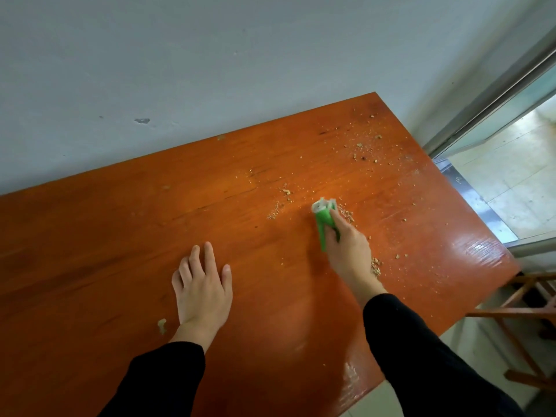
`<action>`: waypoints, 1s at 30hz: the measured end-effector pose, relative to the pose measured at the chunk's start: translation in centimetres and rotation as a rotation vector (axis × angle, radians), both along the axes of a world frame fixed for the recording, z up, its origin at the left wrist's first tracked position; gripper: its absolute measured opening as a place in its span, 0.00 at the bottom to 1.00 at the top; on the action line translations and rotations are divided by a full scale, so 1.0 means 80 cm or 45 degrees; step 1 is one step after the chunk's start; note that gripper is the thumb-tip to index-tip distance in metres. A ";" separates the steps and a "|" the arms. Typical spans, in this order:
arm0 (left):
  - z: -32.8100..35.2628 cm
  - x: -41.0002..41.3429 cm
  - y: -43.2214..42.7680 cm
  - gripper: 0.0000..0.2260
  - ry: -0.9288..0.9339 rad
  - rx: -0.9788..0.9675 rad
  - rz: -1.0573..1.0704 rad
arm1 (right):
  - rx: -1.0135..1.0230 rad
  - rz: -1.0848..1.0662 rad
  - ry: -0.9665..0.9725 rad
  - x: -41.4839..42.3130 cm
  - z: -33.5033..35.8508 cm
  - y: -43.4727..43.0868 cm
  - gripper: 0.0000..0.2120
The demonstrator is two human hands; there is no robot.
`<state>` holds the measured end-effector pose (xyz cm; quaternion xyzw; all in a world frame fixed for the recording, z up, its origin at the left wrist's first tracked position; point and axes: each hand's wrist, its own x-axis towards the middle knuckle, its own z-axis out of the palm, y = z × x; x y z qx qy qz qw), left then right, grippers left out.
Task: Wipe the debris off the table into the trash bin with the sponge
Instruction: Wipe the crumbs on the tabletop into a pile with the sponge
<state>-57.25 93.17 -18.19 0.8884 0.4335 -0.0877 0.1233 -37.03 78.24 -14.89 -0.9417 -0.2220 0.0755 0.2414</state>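
Sponge (323, 219) gripped in right hand (349, 251), pressed on table (120, 236) mid-right. Left hand (203, 288) flat on the top, fingers spread, holding nothing. Debris (365, 149) is thick far right, with small piles beside the sponge. Trash bin not in view, probably off the right edge. Early stage, most wiping left.

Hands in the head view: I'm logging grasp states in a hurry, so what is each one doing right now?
Left hand: open, fingers straight, resting flat on the table, holding nothing.
Right hand: gripping the green sponge against the tabletop.
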 end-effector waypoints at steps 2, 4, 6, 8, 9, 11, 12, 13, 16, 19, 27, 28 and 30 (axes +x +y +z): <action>-0.003 0.000 0.001 0.27 -0.039 0.003 -0.007 | 0.053 0.174 -0.006 -0.035 -0.001 0.029 0.18; -0.006 0.001 0.002 0.27 -0.072 0.005 0.011 | 0.046 0.326 -0.004 -0.073 -0.006 0.059 0.19; -0.010 0.001 0.003 0.26 -0.109 0.017 0.037 | 0.010 0.466 0.003 -0.102 -0.010 0.084 0.20; -0.012 0.001 0.004 0.26 -0.127 0.029 0.049 | -0.096 0.557 -0.013 -0.114 -0.016 0.098 0.20; -0.012 0.000 0.004 0.27 -0.129 0.034 0.043 | -0.130 0.570 -0.042 -0.112 -0.016 0.099 0.20; -0.011 -0.002 0.004 0.28 -0.136 0.039 0.030 | -0.148 0.544 -0.098 -0.097 -0.019 0.090 0.19; -0.011 -0.003 0.004 0.28 -0.141 0.037 0.025 | -0.154 0.505 -0.121 -0.086 -0.020 0.082 0.19; -0.011 -0.004 0.005 0.28 -0.141 0.035 0.025 | -0.165 0.456 -0.144 -0.074 -0.021 0.074 0.19; -0.012 -0.004 0.005 0.28 -0.121 0.021 0.024 | -0.230 0.233 -0.195 -0.030 -0.020 0.045 0.18; -0.011 -0.004 0.005 0.29 -0.121 0.016 0.027 | -0.368 -0.021 -0.162 0.005 -0.008 0.026 0.19; -0.015 -0.002 0.007 0.28 -0.122 0.052 0.028 | -0.045 0.458 -0.055 -0.067 -0.008 0.120 0.19; -0.015 -0.002 0.007 0.28 -0.117 0.061 0.024 | -0.080 0.538 -0.041 -0.077 -0.010 0.133 0.20; -0.018 -0.002 0.009 0.26 -0.141 0.078 0.019 | -0.176 0.629 -0.032 -0.080 -0.014 0.148 0.20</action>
